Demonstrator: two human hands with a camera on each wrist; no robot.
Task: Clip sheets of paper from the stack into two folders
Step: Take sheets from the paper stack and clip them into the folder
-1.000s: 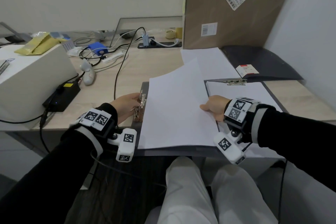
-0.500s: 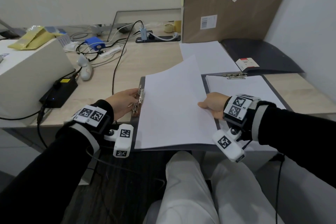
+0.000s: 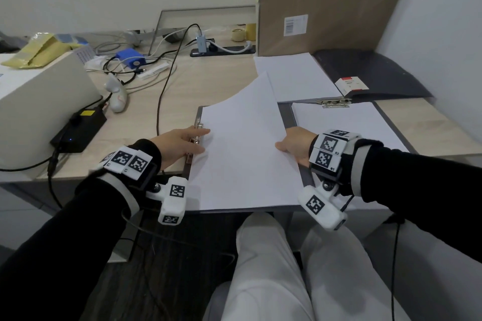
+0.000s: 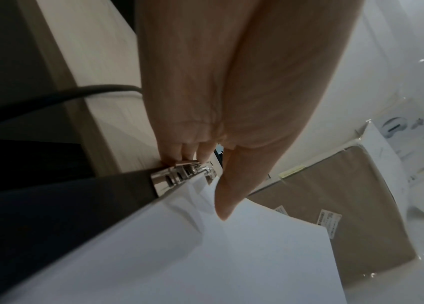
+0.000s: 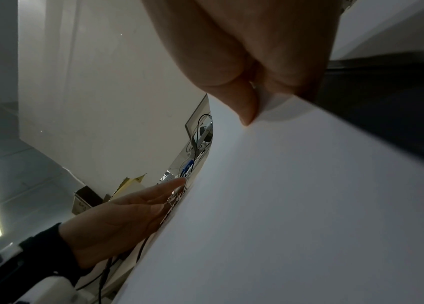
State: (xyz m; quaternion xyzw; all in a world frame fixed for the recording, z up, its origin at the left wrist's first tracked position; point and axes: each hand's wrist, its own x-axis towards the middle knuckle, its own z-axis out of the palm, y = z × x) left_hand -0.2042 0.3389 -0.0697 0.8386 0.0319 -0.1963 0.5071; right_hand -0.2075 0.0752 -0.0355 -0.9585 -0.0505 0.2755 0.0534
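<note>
A dark grey folder point(image 3: 292, 122) lies at the desk's front edge with a white sheet point(image 3: 242, 151) across it, its far corner lifted. My left hand point(image 3: 198, 141) is at the folder's metal clip point(image 3: 194, 139). In the left wrist view its fingers point(image 4: 179, 156) curl onto the clip point(image 4: 179, 176) and the thumb lies over the sheet point(image 4: 205, 257). My right hand point(image 3: 287, 144) pinches the sheet's right edge point(image 5: 309, 205) between thumb and fingers point(image 5: 247, 111). To the right lies a second folder point(image 3: 391, 125) with a sheet under its clip point(image 3: 333, 102). The paper stack point(image 3: 294, 75) sits behind.
A white box point(image 3: 39, 101), a black power adapter point(image 3: 78, 128) and trailing cables point(image 3: 167, 81) fill the left of the desk. A tall cardboard box point(image 3: 326, 2) stands at the back right, with a small red-and-white box point(image 3: 352, 85) on a dark cover point(image 3: 378, 70).
The sheet has slid left, so its left edge is now at the clip. My left hand's fingers now reach over that edge. My right hand keeps its pinch.
</note>
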